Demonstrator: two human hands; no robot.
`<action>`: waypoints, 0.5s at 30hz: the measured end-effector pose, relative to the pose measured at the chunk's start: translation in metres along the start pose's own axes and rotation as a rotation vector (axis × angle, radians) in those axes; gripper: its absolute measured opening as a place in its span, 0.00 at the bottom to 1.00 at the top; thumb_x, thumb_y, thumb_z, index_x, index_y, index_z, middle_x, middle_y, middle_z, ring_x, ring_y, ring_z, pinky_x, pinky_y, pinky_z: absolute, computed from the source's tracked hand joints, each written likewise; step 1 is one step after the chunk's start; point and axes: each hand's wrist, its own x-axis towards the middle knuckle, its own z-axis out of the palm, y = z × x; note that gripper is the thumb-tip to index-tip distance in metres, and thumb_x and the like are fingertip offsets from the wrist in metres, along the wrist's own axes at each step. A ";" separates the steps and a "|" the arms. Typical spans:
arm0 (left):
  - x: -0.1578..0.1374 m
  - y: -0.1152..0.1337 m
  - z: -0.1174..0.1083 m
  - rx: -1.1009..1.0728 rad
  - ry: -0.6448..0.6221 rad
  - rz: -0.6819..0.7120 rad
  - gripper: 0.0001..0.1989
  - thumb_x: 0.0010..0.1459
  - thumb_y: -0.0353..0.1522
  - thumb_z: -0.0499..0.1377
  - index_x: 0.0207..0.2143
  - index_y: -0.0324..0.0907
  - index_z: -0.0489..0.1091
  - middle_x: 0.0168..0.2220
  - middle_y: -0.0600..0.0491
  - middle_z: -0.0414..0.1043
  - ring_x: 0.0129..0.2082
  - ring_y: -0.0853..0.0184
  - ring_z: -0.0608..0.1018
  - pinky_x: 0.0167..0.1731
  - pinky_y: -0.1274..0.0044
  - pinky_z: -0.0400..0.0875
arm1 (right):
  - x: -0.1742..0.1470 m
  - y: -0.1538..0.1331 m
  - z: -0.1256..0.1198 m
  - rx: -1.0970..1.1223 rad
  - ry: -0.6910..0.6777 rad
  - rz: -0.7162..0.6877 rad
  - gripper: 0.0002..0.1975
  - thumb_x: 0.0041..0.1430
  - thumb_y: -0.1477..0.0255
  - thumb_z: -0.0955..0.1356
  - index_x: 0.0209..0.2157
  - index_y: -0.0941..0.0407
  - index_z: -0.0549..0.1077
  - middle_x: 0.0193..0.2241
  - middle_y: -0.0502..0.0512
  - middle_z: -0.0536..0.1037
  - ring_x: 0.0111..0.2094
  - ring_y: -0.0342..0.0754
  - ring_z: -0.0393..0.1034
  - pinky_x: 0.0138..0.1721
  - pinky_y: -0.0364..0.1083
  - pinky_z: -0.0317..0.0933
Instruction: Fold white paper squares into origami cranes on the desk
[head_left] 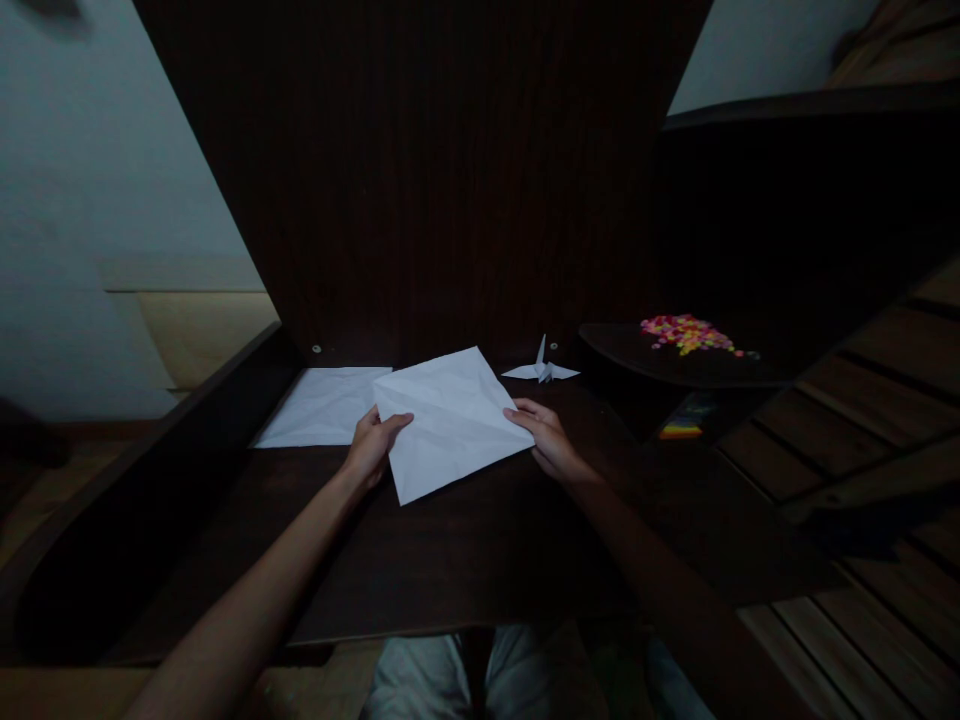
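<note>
In the head view, the left hand [370, 446] and the right hand [553, 440] grip opposite sides of a creased white sheet [454, 425] over the tabletop [480, 570], fingers [397, 424] closed on it, probably to support it evenly; a paper crane [541, 373] stands behind.

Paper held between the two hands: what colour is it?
The held paper is white, with faint creases; the head view shows it.

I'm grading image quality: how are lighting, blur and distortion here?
Head view: dim overall, held sheet pale against the dark desk, without glare; right forearm darker than left forearm. Head view, edges: dark shape at upper left blurred; outer areas look stretched, perhaps by a wide lens.
</note>
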 end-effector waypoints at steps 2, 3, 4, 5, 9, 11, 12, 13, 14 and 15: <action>0.002 -0.003 0.000 -0.005 0.030 0.025 0.21 0.36 0.26 0.67 0.38 0.36 0.69 0.34 0.48 0.77 0.29 0.64 0.78 0.32 0.73 0.73 | 0.002 0.000 -0.001 0.082 0.034 -0.027 0.12 0.41 0.67 0.74 0.30 0.57 0.76 0.28 0.50 0.78 0.30 0.44 0.70 0.30 0.41 0.62; 0.002 -0.005 0.001 -0.012 0.047 0.046 0.22 0.36 0.27 0.67 0.38 0.37 0.68 0.34 0.49 0.76 0.30 0.64 0.78 0.33 0.73 0.73 | 0.002 0.000 -0.001 0.127 0.039 -0.044 0.12 0.43 0.66 0.73 0.31 0.57 0.76 0.30 0.51 0.79 0.32 0.46 0.71 0.32 0.42 0.63; 0.002 -0.007 0.001 -0.020 0.067 0.074 0.22 0.36 0.27 0.67 0.38 0.37 0.68 0.34 0.49 0.76 0.30 0.64 0.78 0.34 0.73 0.73 | 0.003 0.001 0.000 0.168 0.035 -0.061 0.13 0.44 0.65 0.72 0.32 0.57 0.76 0.32 0.52 0.79 0.35 0.48 0.71 0.34 0.44 0.64; 0.003 -0.008 0.002 -0.026 0.082 0.104 0.23 0.36 0.27 0.67 0.38 0.37 0.68 0.34 0.49 0.76 0.30 0.64 0.78 0.34 0.72 0.73 | 0.002 0.002 0.001 0.202 0.023 -0.075 0.13 0.45 0.64 0.71 0.33 0.56 0.76 0.34 0.53 0.79 0.38 0.49 0.72 0.36 0.45 0.65; 0.002 -0.013 0.004 -0.029 0.078 0.217 0.24 0.36 0.27 0.68 0.40 0.39 0.67 0.37 0.50 0.75 0.35 0.64 0.77 0.38 0.72 0.72 | -0.002 0.007 0.012 0.264 -0.045 -0.090 0.15 0.45 0.67 0.72 0.36 0.57 0.75 0.38 0.55 0.79 0.45 0.54 0.71 0.45 0.51 0.65; 0.001 -0.015 0.005 -0.004 0.065 0.252 0.25 0.36 0.28 0.68 0.40 0.39 0.67 0.39 0.49 0.74 0.37 0.63 0.77 0.39 0.71 0.72 | -0.006 0.010 0.019 0.268 -0.049 -0.106 0.17 0.42 0.70 0.73 0.38 0.57 0.74 0.40 0.55 0.79 0.47 0.55 0.70 0.50 0.52 0.63; 0.000 -0.016 0.005 0.014 0.062 0.263 0.26 0.36 0.29 0.69 0.40 0.39 0.67 0.39 0.49 0.74 0.38 0.63 0.77 0.40 0.71 0.71 | -0.007 0.012 0.022 0.263 -0.044 -0.112 0.19 0.41 0.72 0.73 0.40 0.56 0.74 0.41 0.55 0.79 0.48 0.54 0.70 0.52 0.52 0.61; -0.001 -0.017 0.006 0.036 0.056 0.269 0.26 0.35 0.29 0.69 0.41 0.39 0.67 0.40 0.48 0.74 0.38 0.62 0.77 0.40 0.71 0.71 | -0.008 0.014 0.024 0.259 -0.025 -0.114 0.22 0.40 0.73 0.74 0.41 0.56 0.73 0.41 0.55 0.79 0.48 0.54 0.70 0.53 0.53 0.61; -0.001 -0.017 0.006 0.062 0.049 0.268 0.27 0.35 0.30 0.69 0.41 0.38 0.67 0.40 0.48 0.74 0.38 0.61 0.77 0.40 0.70 0.72 | -0.009 0.016 0.026 0.249 -0.011 -0.111 0.24 0.39 0.74 0.74 0.43 0.55 0.73 0.41 0.54 0.79 0.47 0.54 0.70 0.53 0.53 0.60; -0.003 -0.018 0.006 0.097 0.041 0.260 0.27 0.35 0.31 0.70 0.40 0.38 0.67 0.40 0.47 0.74 0.38 0.60 0.77 0.39 0.70 0.72 | -0.010 0.019 0.026 0.236 0.003 -0.108 0.27 0.38 0.75 0.74 0.44 0.55 0.72 0.41 0.54 0.79 0.47 0.54 0.71 0.53 0.53 0.61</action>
